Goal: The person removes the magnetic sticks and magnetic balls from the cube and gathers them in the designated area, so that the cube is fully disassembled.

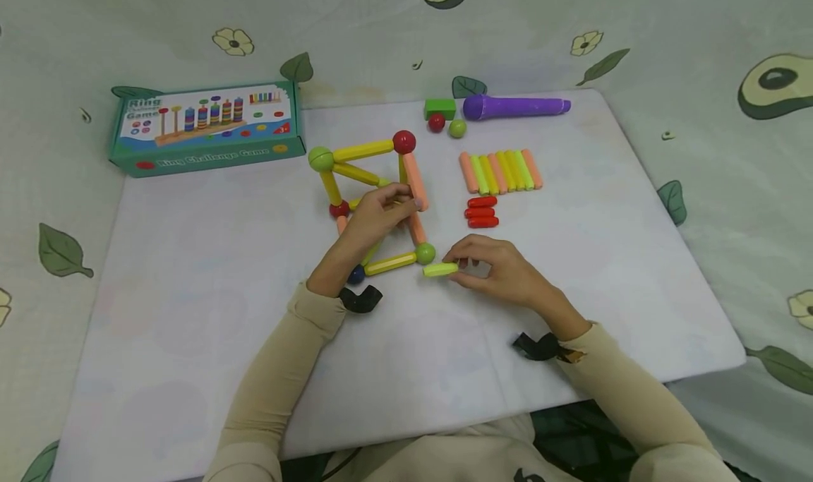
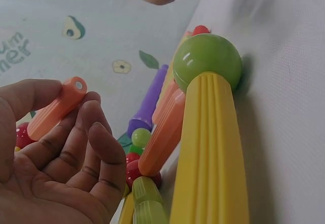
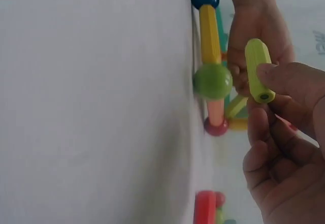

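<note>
Left hand [image 1: 377,217]: thumb and fingertips pinch the lower end of a ribbed orange rod [image 1: 416,180]; its upper end meets the glossy red ball [image 1: 404,142] on the ball-and-rod frame [image 1: 390,263]. Rod's near end face shows a small pale disc in the left wrist view.

Right hand [image 1: 502,267]: pinches a short yellow-green rod [image 1: 438,269] between thumb and fingers, other fingers curled loosely below. Rod is ribbed lengthwise, round dark spot in the end face. It sits just beside the frame's near green ball [image 1: 425,253]; contact cannot be told. Hands apart from each other.

Frame is left of table centre: yellow, orange and green rods, smooth balls in green, red and navy. Near yellow rod runs from the green ball to the navy ball [image 1: 357,274].

Right of it: row of mixed-colour rods [image 1: 502,172], three short red rods [image 1: 481,213]. Back edge: purple microphone-shaped toy [image 1: 521,106], green block [image 1: 440,109], "Ring Challenge Game" box [image 1: 209,129].
</note>
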Demonstrator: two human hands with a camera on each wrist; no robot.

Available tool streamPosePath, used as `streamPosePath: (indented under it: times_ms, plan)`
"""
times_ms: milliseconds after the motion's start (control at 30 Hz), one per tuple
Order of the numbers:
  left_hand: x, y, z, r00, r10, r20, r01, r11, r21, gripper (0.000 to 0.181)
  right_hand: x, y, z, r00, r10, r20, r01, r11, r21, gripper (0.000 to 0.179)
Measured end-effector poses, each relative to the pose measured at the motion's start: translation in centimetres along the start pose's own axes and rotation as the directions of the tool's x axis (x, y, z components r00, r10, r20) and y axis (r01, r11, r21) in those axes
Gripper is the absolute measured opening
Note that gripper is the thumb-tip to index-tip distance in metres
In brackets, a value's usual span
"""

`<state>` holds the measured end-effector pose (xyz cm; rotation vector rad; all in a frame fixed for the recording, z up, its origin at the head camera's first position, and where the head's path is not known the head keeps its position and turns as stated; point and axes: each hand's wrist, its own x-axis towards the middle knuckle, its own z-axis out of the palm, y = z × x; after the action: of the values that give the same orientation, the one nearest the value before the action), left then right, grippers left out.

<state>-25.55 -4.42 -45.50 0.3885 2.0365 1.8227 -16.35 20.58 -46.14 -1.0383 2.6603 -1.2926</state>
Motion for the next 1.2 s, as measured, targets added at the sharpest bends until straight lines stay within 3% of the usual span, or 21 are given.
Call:
streamPosePath:
  times_ms: [233, 500, 800, 1067, 1200]
  plan:
    - [-0.2, 0.0, -0.1, 0.999, -0.032, -0.007, 0.032, 0.999, 0.007, 0.031, -0.3, 2.3, -2.9, 0.99, 0.082, -0.119, -0.101, 0.981, -0.166, 0.031]
    - [-0.2, 0.0, -0.3, 0.999, -0.052, -0.012, 0.052, 0.999, 0.015, 0.031, -0.7, 4.7, -4.9, 0.976, 0.121, -0.182, -0.17, 0.944, -0.282, 0.03]
    - [-0.3, -0.2, -0.3, 0.999, -0.049, -0.013, 0.049, 0.999, 0.0, 0.031, -1.0, 6.2, -5.2, 0.979, 0.087, -0.183, -0.14, 0.942, -0.306, 0.027]
    - [0.0, -0.4, 0.2, 1.0, -0.021, -0.006, 0.021, 0.999, -0.029, 0.028, -1.4, 6.3, -5.3, 0.971, 0.178, -0.159, -0.224, 0.911, -0.346, 0.028]
    - [0.0, -0.3, 0.8, 1.0, -0.012, 0.009, 0.012, 0.998, -0.059, 0.027, -1.4, 5.2, -5.2, 0.972, 0.197, -0.132, -0.232, 0.899, -0.371, 0.03]
